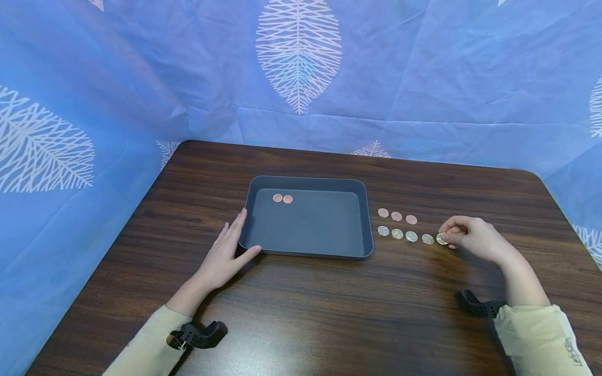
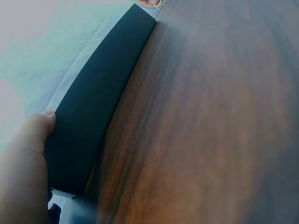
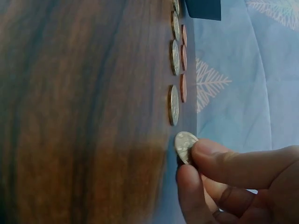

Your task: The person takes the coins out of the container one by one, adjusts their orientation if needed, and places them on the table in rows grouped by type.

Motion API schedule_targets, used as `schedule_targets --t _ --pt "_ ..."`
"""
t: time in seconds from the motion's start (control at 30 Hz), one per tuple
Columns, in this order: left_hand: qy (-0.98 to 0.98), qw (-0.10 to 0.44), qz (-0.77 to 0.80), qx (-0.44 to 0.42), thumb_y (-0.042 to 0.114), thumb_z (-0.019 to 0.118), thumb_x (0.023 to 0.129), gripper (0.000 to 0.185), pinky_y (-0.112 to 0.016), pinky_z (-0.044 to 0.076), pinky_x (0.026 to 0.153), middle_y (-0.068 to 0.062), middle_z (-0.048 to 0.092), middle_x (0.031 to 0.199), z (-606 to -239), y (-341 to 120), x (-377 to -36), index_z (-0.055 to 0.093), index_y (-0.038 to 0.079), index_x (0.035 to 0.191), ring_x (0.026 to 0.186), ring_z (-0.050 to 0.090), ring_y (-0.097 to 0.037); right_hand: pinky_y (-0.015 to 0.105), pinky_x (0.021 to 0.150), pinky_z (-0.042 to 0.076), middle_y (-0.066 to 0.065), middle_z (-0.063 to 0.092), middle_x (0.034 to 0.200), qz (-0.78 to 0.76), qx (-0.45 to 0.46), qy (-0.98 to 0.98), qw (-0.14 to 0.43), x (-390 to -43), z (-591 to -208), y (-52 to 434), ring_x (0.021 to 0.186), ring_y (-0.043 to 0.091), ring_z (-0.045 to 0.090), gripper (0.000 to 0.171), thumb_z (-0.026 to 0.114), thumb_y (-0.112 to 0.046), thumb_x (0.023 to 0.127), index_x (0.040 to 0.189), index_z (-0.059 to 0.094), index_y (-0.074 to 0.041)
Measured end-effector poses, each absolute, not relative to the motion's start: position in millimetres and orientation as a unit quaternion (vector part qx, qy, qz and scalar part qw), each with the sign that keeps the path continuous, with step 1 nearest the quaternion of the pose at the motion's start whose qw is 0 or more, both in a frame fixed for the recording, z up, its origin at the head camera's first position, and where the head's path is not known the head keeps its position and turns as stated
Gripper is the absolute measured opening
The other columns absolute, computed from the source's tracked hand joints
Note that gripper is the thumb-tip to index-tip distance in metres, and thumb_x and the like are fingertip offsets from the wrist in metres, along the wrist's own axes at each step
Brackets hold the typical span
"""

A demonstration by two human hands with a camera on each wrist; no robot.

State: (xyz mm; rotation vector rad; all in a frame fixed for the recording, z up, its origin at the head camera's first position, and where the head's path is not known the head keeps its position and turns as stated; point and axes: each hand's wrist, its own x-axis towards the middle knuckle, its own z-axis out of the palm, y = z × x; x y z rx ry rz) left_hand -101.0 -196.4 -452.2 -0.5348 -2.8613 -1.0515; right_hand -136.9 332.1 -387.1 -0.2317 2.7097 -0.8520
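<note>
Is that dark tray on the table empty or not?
Not empty. The tray holds two copper coins lying side by side near its far left corner; the rest of its floor looks bare.

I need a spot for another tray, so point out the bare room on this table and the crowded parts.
Free: the wide wood strip at the near edge, between the two sleeves, and the far strip between the tray and the curtain. Inside the tray, all but the far-left corner with two copper coins. Crowded: right of the tray, where the coin rows run to the right hand; the left hand blocks the tray's left side.
</note>
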Motion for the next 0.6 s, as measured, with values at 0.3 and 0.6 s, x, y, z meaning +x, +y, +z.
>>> schedule_targets --t 0.3,0.6 --pt "-0.925 0.021 -0.338 -0.171 0.050 0.053 0.095 0.085 -0.044 0.005 0.116 -0.003 0.008 0.159 -453.0 -197.0 -100.8 0.003 0.017 0.155 0.144 0.010 -0.015 0.034 0.063 0.045 0.001 0.065 0.083 -0.255 -0.083 0.955 0.129 -138.2 -392.7 334.4 0.073 0.017 0.060 0.017 0.061 -0.019 0.095 0.098 0.066 -0.003" --pt "-0.925 0.022 -0.337 -0.173 0.050 0.053 0.094 0.085 -0.045 0.005 0.116 -0.003 0.007 0.159 -453.1 -196.9 -101.1 0.003 0.018 0.155 0.144 0.010 -0.016 0.035 0.065 0.042 -0.001 0.064 0.083 -0.229 -0.073 0.963 0.124 -139.8 -393.8 333.3 0.075 0.016 0.056 0.020 0.062 -0.024 0.094 0.096 0.067 -0.006"
